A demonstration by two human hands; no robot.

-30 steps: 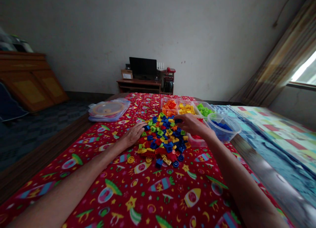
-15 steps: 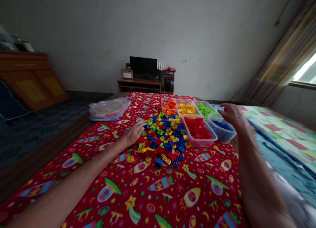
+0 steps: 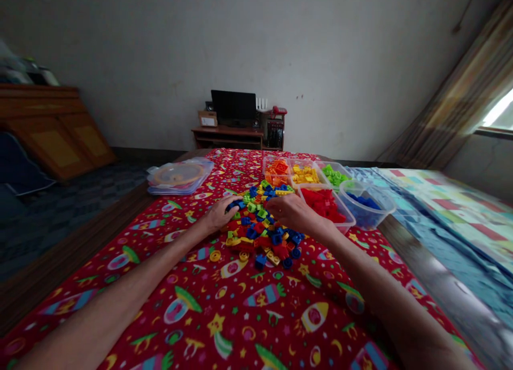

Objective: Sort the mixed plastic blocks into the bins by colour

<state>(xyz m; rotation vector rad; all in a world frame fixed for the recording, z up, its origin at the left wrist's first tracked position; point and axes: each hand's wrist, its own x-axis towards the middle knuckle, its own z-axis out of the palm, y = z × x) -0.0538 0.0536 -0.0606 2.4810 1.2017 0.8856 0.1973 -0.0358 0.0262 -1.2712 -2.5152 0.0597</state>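
Observation:
A heap of mixed toy building bricks (image 3: 256, 230) in blue, red, yellow and green lies on the table. At its left edge is my left hand (image 3: 219, 215), thumb and fingers closed around a blue building brick (image 3: 236, 203). My right hand (image 3: 292, 209) hangs over the heap's right side, its fingers bent down toward the bricks; the fingertips are largely hidden. Just beyond my right hand stands a clear tub of red bricks (image 3: 324, 205). To its right is a rounder tub with blue bricks (image 3: 364, 201).
Behind these sit clear tubs with orange bricks (image 3: 277, 169), yellow bricks (image 3: 304, 174) and green bricks (image 3: 334, 175). Stacked plastic lids (image 3: 180, 176) lie at the table's left edge. A red patterned cloth (image 3: 256, 316) covers the table. A bed (image 3: 449, 215) adjoins on the right.
My right hand has moved left from above the blue-brick tub to the heap. That tub sits slightly farther right. My left hand has closed around a blue brick at the heap's edge.

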